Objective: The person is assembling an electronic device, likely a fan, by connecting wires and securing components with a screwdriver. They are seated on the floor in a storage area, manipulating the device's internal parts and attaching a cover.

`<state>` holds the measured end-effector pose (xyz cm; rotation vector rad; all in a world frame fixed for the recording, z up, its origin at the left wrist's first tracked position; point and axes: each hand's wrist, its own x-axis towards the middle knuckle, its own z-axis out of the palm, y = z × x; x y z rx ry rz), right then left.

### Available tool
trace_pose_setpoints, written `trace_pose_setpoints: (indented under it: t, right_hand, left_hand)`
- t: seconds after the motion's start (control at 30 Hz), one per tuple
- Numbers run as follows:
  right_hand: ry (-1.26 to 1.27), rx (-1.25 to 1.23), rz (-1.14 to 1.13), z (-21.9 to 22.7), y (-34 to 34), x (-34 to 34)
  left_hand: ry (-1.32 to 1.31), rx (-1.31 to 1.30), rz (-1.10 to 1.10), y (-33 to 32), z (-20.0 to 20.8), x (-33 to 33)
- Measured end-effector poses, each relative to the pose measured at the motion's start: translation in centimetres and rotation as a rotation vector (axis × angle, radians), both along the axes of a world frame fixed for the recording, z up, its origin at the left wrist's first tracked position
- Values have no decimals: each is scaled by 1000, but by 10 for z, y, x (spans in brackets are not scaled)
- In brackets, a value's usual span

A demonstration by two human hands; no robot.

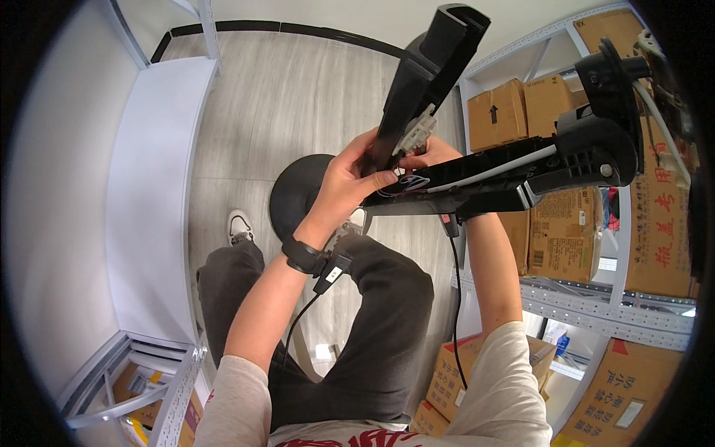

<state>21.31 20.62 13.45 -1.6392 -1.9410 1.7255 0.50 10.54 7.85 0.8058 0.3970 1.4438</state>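
Left hand (344, 175) grasps the lower end of the shell (428, 74), fingers curled at its side, thumb stretched toward some thin wires (414, 181). Right hand (436, 151) comes round from behind, its fingertips close by those wires; whether they pinch one I cannot tell, since the shell partly hides them. Shell and channel (477, 201) are up above the floor (246, 127), spread in a V, with both hands near where they meet. The shell is long, glossy black and hollow toward its far end, a pale knobbly block (415, 132) at its inner edge. The channel, also black, runs off rightward; a grey cable (495, 168) lies along it, a shiny strip (526, 195) shows on its near wall, and a chunky black bracket (596, 134) ends it. Lower down, left of the hands, sits a round black base (292, 197).
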Motion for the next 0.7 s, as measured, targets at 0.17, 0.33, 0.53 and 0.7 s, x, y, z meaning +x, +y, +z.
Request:
trace_pose_setpoints:
  t: [0.17, 0.33, 0.53, 0.7]
  right_hand:
    - [57, 216, 113, -3, -8, -3]
    - [56, 106, -23, -5, -9, 8]
    - [246, -105, -121, 9, -17, 4]
    - [97, 331, -306, 8, -29, 26]
  left_hand:
    - [13, 31, -3, -2, 5, 2]
    - [-32, 29, -58, -6, 13, 4]
    - [84, 58, -30, -5, 3, 3]
    - [233, 132, 19, -7, 6, 2]
